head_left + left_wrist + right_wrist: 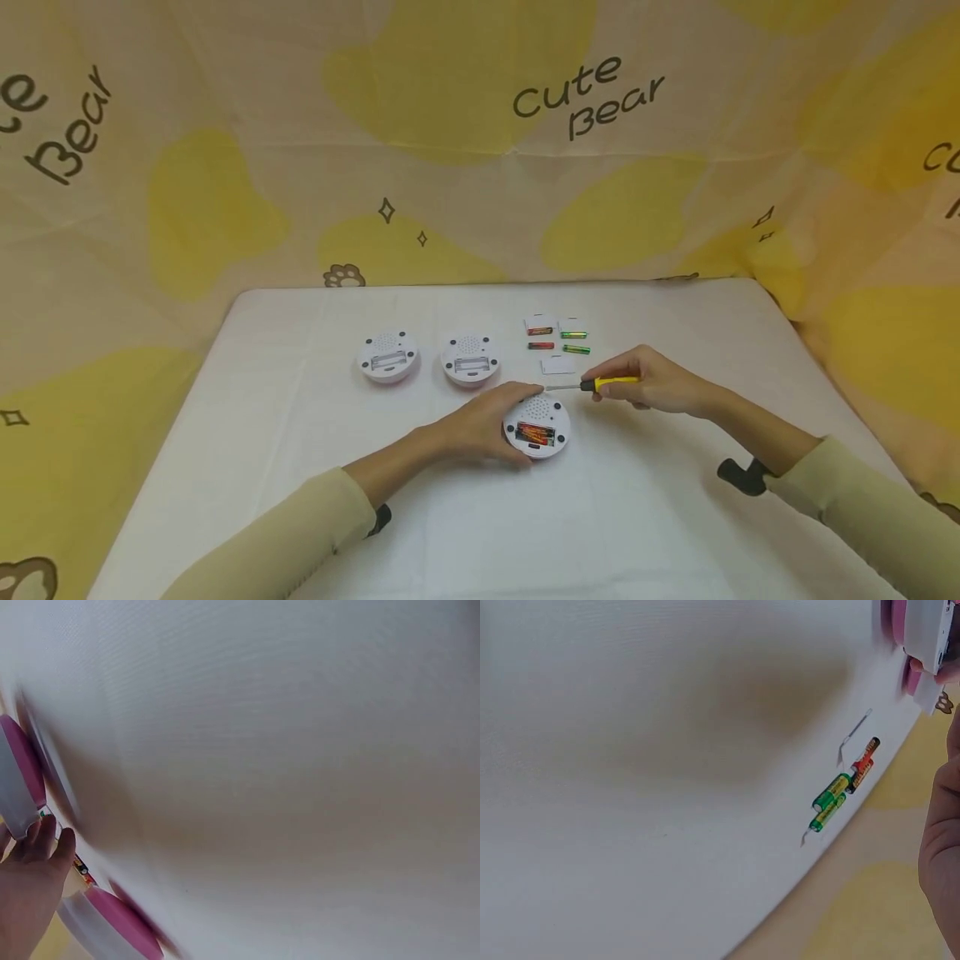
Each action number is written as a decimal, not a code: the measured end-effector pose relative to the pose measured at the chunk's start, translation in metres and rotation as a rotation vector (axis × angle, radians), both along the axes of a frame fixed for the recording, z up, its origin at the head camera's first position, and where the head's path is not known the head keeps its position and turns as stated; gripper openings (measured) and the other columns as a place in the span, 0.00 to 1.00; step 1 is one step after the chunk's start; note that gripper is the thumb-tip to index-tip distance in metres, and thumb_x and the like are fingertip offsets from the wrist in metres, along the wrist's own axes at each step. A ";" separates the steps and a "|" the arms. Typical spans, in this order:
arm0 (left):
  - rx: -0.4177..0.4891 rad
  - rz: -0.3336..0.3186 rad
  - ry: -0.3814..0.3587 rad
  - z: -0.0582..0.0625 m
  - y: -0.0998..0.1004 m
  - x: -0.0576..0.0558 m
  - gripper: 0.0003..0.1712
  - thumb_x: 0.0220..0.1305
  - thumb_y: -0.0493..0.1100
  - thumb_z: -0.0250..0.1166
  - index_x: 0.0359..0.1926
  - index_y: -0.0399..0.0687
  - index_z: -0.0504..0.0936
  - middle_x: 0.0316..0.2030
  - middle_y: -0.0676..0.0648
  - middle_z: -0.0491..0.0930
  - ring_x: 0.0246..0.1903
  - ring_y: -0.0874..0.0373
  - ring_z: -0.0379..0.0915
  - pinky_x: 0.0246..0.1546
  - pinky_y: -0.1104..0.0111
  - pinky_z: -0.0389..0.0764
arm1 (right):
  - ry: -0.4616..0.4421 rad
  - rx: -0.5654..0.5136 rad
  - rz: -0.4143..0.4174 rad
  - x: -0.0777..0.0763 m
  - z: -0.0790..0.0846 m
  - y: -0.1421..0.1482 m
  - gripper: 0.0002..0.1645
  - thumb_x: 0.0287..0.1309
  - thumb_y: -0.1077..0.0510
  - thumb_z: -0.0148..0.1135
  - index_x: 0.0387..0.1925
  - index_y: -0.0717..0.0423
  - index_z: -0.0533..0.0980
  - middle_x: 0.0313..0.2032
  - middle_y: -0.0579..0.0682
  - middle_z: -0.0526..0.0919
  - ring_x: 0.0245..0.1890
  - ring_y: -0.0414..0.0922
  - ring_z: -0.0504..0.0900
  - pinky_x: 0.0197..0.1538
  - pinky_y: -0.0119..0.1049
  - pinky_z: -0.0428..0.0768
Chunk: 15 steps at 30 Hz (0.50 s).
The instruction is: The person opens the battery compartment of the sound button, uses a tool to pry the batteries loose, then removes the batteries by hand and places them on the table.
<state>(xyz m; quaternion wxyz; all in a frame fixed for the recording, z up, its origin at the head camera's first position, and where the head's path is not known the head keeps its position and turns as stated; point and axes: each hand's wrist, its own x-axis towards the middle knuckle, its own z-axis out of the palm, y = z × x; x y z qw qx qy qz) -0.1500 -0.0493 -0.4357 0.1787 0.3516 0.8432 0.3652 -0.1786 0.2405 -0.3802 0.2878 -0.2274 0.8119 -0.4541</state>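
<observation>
A round white battery device lies underside up, its speaker holes, dark feet and uncovered battery bay showing. Red-and-black batteries fill that bay. My left hand grips the device around its left side, thumb and fingers spread along the rim. In the left wrist view, pink parts of the devices show beside the hand. A yellow-handled screwdriver is held by my right hand, pointing left. Its tip meets the left fingertips just above the device's far rim.
Two similar round devices, one at far left and one nearer, stand with vacant battery bays. Beyond the screwdriver lie red batteries, green batteries and several white covers. A patterned cloth hangs behind the table.
</observation>
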 end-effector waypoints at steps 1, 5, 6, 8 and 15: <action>0.000 0.002 0.008 0.000 0.000 0.000 0.55 0.40 0.54 0.76 0.68 0.51 0.58 0.63 0.55 0.62 0.60 0.64 0.58 0.62 0.66 0.59 | -0.003 0.001 0.010 0.000 0.001 0.000 0.20 0.60 0.58 0.58 0.53 0.62 0.75 0.39 0.62 0.81 0.15 0.40 0.59 0.16 0.27 0.60; -0.012 0.045 0.027 0.001 -0.001 0.000 0.56 0.39 0.56 0.76 0.68 0.47 0.58 0.57 0.53 0.66 0.53 0.64 0.62 0.58 0.68 0.64 | -0.016 0.025 0.054 0.002 0.003 -0.001 0.18 0.60 0.58 0.58 0.52 0.60 0.76 0.37 0.63 0.81 0.13 0.40 0.58 0.15 0.26 0.59; -0.015 0.058 0.032 0.001 0.000 0.001 0.56 0.39 0.56 0.76 0.68 0.47 0.58 0.56 0.53 0.66 0.52 0.64 0.63 0.57 0.68 0.65 | -0.017 0.035 0.066 0.002 0.003 -0.002 0.18 0.60 0.59 0.57 0.51 0.60 0.77 0.37 0.62 0.81 0.13 0.40 0.58 0.15 0.26 0.59; -0.019 0.085 0.031 0.002 0.000 0.001 0.57 0.38 0.56 0.76 0.67 0.46 0.58 0.53 0.53 0.66 0.49 0.63 0.63 0.55 0.68 0.66 | -0.010 0.060 0.086 0.003 0.004 -0.003 0.17 0.60 0.59 0.57 0.50 0.59 0.77 0.37 0.62 0.81 0.13 0.40 0.57 0.15 0.26 0.58; 0.016 0.106 -0.028 -0.002 0.002 0.002 0.57 0.37 0.55 0.77 0.67 0.48 0.57 0.55 0.53 0.63 0.51 0.63 0.60 0.57 0.67 0.64 | -0.001 0.116 0.132 0.004 0.007 -0.006 0.16 0.60 0.60 0.56 0.49 0.58 0.78 0.34 0.59 0.82 0.12 0.39 0.56 0.16 0.26 0.58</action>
